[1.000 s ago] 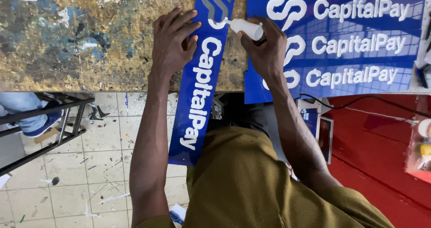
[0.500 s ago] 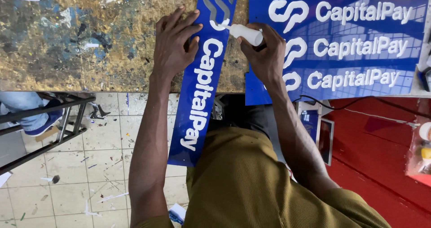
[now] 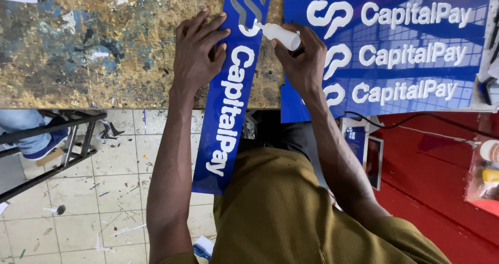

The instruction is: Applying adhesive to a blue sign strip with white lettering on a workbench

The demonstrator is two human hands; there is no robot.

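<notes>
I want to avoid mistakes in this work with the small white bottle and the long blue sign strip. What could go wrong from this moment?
1. The blue sign strip hangs far over the edge of the workbench; only the left hand pins it, so it may tip or slide.
2. The right hand holds the white bottle with its tip at the grey symbol; too hard a squeeze could smear the blue face.
3. The bench looks rough and paint-crusted, which might scratch the strip.
</notes>
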